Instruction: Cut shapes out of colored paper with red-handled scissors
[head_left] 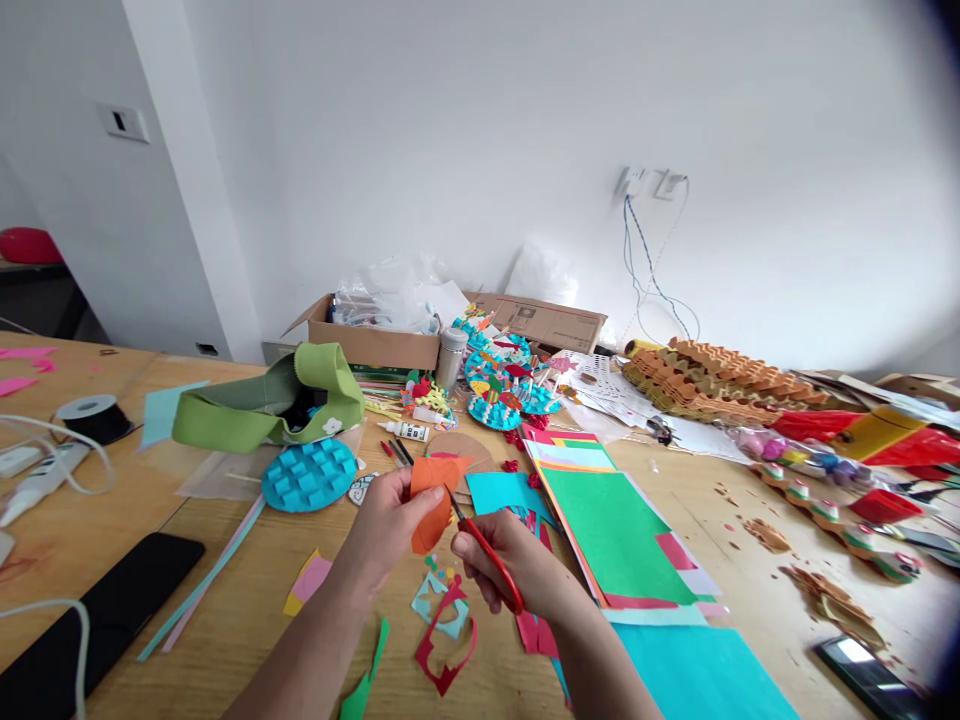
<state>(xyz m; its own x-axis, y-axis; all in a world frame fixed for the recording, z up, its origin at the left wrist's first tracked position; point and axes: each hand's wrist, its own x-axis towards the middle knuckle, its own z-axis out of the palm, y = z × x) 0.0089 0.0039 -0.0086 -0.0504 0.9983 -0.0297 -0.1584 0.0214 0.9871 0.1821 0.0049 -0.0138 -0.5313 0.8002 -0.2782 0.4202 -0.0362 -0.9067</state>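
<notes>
My left hand (394, 515) pinches a piece of orange paper (431, 520) above the middle of the table. Closed round the red handles of a pair of scissors (491, 560), my right hand (499, 555) is just to the right of it. The scissor blades point up and left and meet the paper's right edge. Under the hands lie cut scraps: a red paper offcut (448, 640), a light blue offcut (435, 600) and a green strip (367, 675).
Coloured paper sheets (600, 530) are stacked on the right. At left stand a green felt bag (247, 405) and a blue woven disc (310, 475). Behind are a cardboard box (375, 345), a metal bottle (451, 358) and decorated blue discs (495, 385). A black phone (870, 680) lies front right.
</notes>
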